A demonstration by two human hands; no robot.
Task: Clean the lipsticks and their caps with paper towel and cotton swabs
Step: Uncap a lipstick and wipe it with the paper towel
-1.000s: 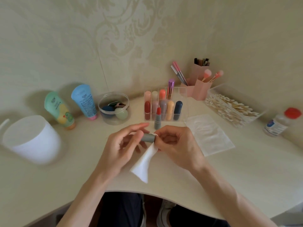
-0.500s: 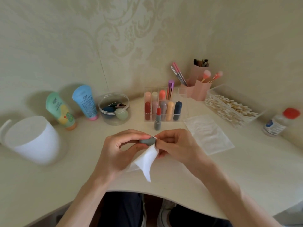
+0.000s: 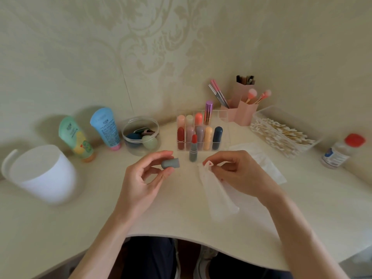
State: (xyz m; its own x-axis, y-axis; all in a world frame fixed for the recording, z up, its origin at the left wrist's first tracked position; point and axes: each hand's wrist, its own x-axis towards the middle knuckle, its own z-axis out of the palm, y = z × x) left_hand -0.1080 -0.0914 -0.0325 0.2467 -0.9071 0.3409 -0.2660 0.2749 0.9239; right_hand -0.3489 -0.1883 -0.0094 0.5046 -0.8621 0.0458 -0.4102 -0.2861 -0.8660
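At frame centre, the left hand (image 3: 144, 184) pinches a small grey lipstick cap (image 3: 170, 163) between thumb and fingertips. Right of it, the right hand (image 3: 239, 174) pinches a hanging strip of white paper towel (image 3: 218, 195).

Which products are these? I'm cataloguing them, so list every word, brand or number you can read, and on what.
Nothing is legible.
Green tube: print too blurred.
Blue tube: small print, too blurred.
Bottle: label too blurred.
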